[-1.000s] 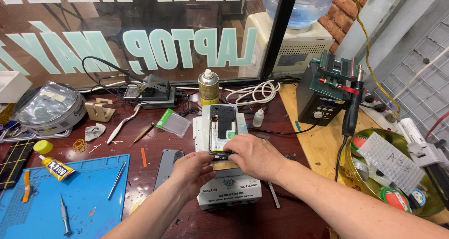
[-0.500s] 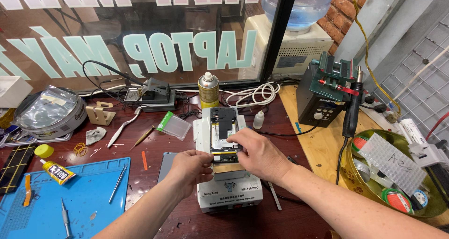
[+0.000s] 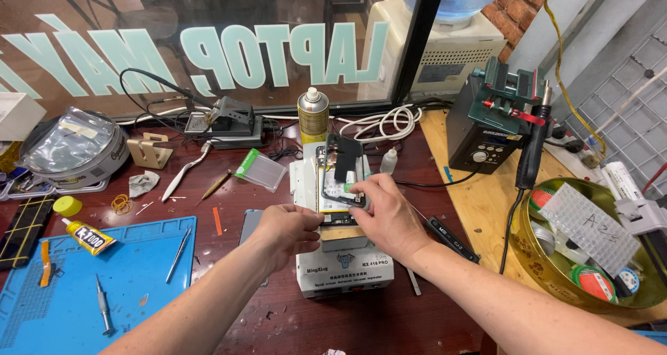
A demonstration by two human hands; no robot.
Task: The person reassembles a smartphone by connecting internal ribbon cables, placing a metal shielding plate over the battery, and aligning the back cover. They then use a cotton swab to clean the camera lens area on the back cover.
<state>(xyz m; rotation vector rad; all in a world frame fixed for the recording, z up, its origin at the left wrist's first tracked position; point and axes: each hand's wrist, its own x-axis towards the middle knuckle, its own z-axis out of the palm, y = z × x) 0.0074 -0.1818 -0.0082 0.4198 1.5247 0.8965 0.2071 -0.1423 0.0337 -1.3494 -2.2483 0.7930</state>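
Brass bowl (image 3: 528, 258) holds tape rolls (image 3: 590, 282).

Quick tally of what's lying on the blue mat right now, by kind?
Slim metal hand tools: 2, a silver screwdriver and grey tweezers.
Yellow glue tube with black cap: 1.
Orange plastic pry tool: 1.
Total: 4 on the blue silicone mat.

Head cam is looking steeply down from close above the workbench (image 3: 389, 327), facing the shop window (image 3: 208, 42) along frame top.
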